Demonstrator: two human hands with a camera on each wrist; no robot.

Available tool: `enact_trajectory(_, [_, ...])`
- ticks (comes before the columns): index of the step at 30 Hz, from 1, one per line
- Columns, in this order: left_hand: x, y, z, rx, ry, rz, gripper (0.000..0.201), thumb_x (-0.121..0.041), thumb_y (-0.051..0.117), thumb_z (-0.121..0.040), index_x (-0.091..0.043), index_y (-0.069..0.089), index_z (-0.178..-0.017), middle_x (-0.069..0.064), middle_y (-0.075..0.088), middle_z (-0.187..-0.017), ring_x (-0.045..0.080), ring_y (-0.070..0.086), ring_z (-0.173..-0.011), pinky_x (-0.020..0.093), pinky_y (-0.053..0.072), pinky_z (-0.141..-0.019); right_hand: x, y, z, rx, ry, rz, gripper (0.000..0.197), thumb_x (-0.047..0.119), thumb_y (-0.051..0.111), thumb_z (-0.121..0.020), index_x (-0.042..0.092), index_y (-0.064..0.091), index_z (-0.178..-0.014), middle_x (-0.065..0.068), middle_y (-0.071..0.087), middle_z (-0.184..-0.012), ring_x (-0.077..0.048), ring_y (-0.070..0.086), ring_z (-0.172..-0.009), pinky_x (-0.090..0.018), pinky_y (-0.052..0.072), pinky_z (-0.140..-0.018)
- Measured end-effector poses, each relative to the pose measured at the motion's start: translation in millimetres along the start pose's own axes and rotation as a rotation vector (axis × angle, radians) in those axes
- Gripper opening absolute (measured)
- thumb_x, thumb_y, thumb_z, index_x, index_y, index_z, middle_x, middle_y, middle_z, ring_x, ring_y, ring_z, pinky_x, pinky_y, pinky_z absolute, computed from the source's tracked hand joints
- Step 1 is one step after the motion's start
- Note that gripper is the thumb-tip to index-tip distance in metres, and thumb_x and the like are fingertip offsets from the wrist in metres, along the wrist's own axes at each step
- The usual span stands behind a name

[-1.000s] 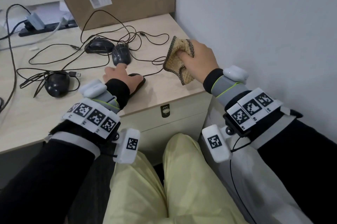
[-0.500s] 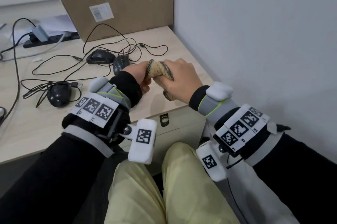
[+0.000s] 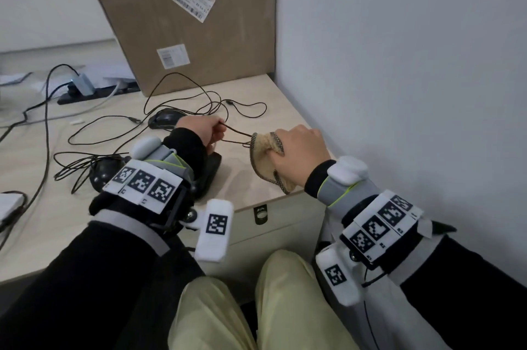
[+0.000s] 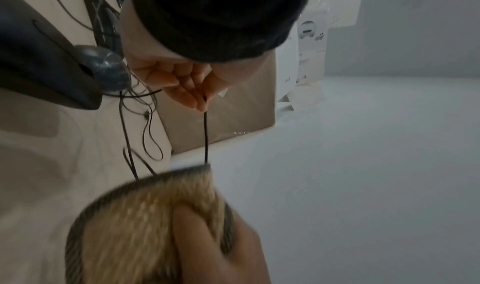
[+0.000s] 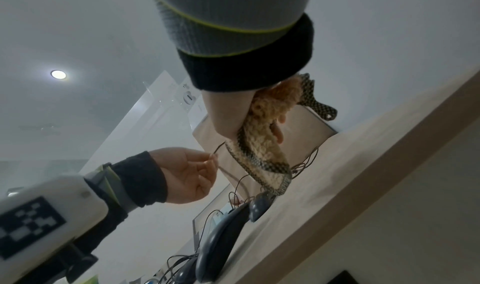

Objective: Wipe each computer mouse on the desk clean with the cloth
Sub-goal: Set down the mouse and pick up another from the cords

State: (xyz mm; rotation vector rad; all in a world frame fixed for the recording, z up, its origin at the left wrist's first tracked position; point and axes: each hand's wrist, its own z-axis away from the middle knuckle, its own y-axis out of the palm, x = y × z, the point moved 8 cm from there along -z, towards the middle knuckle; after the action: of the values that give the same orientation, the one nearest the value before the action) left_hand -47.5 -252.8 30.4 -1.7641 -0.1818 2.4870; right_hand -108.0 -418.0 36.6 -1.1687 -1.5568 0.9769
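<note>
My left hand [image 3: 217,129] is raised above the desk and pinches a thin black mouse cable [image 4: 206,136] between thumb and fingers. The cable runs taut to the right into the folded tan cloth [image 3: 263,156], which my right hand [image 3: 275,148] grips in a fist. How the cable sits inside the cloth is hidden. Below my left wrist lies a black mouse [image 3: 212,170] near the desk's front edge. A second black mouse [image 3: 166,118] sits farther back. A third [image 3: 101,174] lies to the left, partly hidden by my wrist band.
Loose black cables [image 3: 182,99] loop over the light wooden desk [image 3: 248,187]. A large cardboard box [image 3: 199,22] leans at the back, and a grey wall [image 3: 399,79] closes the right side. A power strip [image 3: 82,91] lies at the back left.
My left hand left the near mouse, rose to meet the cloth, and now pinches the cable. The two hands have drawn apart, with the cable stretched between them.
</note>
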Motion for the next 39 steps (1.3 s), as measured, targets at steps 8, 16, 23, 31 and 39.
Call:
enact_trajectory(8, [-9, -59, -21, -0.203, -0.003, 0.249, 0.034, -0.017, 0.033, -0.101, -0.016, 0.046, -0.07, -0.009, 0.043, -0.024, -0.001, 0.042, -0.021, 0.01, 0.025, -0.024, -36, -19, -4, -0.044, 0.082, 0.02, 0.025, 0.038, 0.047, -0.081, 0.018, 0.057, -0.09, -0.007, 0.063, -0.097, -0.025, 0.048, -0.111, -0.037, 0.027, -0.093])
enact_trajectory(16, [14, -36, -17, -0.15, -0.055, 0.369, 0.033, -0.02, 0.033, -0.1, -0.013, 0.043, -0.07, -0.008, 0.05, -0.031, 0.003, 0.049, -0.025, 0.016, 0.034, -0.04, -21, -17, -3, -0.105, 0.028, -0.325, 0.024, 0.036, 0.038, -0.073, 0.013, 0.042, -0.074, -0.009, 0.049, -0.064, -0.029, 0.04, -0.071, -0.034, 0.029, -0.061])
enact_trajectory(23, [19, 0, -4, -0.009, -0.124, 0.322, 0.022, -0.015, 0.033, -0.098, -0.009, 0.046, -0.082, 0.003, 0.054, -0.075, 0.012, 0.053, -0.061, 0.014, 0.041, -0.038, -6, -17, -2, -0.089, 0.021, -0.394, 0.017, 0.037, 0.042, -0.076, 0.02, 0.041, -0.076, -0.002, 0.047, -0.058, -0.034, 0.049, -0.064, -0.041, 0.046, -0.062])
enact_trajectory(31, [19, 6, 8, 0.016, -0.137, 0.02, 0.013, -0.025, 0.042, -0.096, -0.015, 0.047, -0.1, 0.006, 0.059, -0.074, 0.012, 0.05, -0.045, 0.019, 0.035, -0.045, -15, -20, -7, -0.111, 0.19, -0.501, 0.018, 0.03, 0.049, -0.083, 0.013, 0.049, -0.078, -0.008, 0.06, -0.072, -0.032, 0.055, -0.075, -0.041, 0.049, -0.072])
enact_trajectory(39, [1, -11, 18, -0.158, 0.002, 0.234, 0.025, -0.026, 0.039, -0.093, -0.013, 0.041, -0.072, 0.003, 0.039, -0.061, 0.016, 0.037, -0.048, 0.018, 0.027, -0.043, -11, -17, -13, -0.127, 0.216, -0.524, 0.02, 0.034, 0.049, -0.081, 0.014, 0.052, -0.08, -0.006, 0.062, -0.076, -0.031, 0.056, -0.078, -0.041, 0.05, -0.073])
